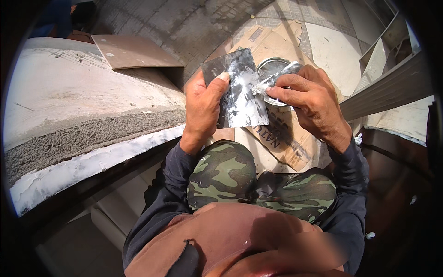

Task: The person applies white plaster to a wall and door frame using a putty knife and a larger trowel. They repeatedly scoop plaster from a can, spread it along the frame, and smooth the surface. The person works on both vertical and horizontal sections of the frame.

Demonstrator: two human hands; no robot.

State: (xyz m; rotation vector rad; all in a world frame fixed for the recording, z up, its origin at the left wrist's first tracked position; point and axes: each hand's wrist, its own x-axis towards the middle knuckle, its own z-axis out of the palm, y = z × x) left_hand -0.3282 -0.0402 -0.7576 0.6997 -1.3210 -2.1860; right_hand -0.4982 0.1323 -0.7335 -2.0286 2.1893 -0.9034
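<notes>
The left hand [201, 105] grips the plate [236, 104]; the right hand [314, 94] pinches the scraper [289, 69], apparently working white paste [260, 88]; the next stroke seems to need steady holding.

white-smeared dark plate [242, 104], green camouflage trousers [222, 173], tan cardboard [302, 143], navy sleeves [348, 173]

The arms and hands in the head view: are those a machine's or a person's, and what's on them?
A person's. The left sleeve and right sleeve are long, dark blue-grey and creased, ending near the wrists. The left hand and right hand are bare: no gloves, watch or cables show.
</notes>
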